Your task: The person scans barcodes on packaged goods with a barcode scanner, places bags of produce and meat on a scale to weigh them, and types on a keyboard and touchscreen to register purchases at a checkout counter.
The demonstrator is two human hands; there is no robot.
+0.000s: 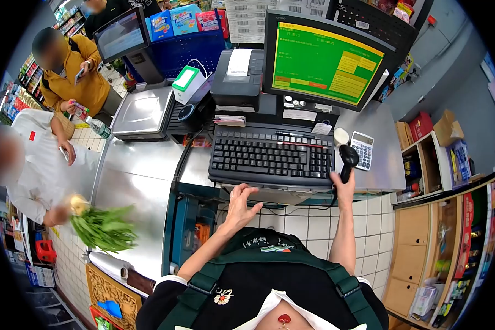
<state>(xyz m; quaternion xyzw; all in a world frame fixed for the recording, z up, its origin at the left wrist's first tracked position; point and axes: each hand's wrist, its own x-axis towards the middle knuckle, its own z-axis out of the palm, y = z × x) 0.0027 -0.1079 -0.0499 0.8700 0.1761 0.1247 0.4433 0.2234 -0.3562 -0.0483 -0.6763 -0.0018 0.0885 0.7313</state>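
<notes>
My right hand (344,190) is wrapped round the handle of a black barcode scanner (348,158), at the right end of the keyboard. Fingers apart and holding nothing, my left hand (240,207) hovers just in front of the black keyboard (272,154). Behind the keyboard stands a monitor (324,60) with a green and yellow screen. A white calculator (362,150) lies to the right of the scanner. To the left of the monitor sits a receipt printer (236,82) with white paper sticking out.
At the left, a person in white holds leafy greens (105,226) over the metal counter (132,176). Another person in yellow stands behind, near a bottle (99,127). A weighing scale (143,113) is on the counter. Shelves (423,159) stand on the right.
</notes>
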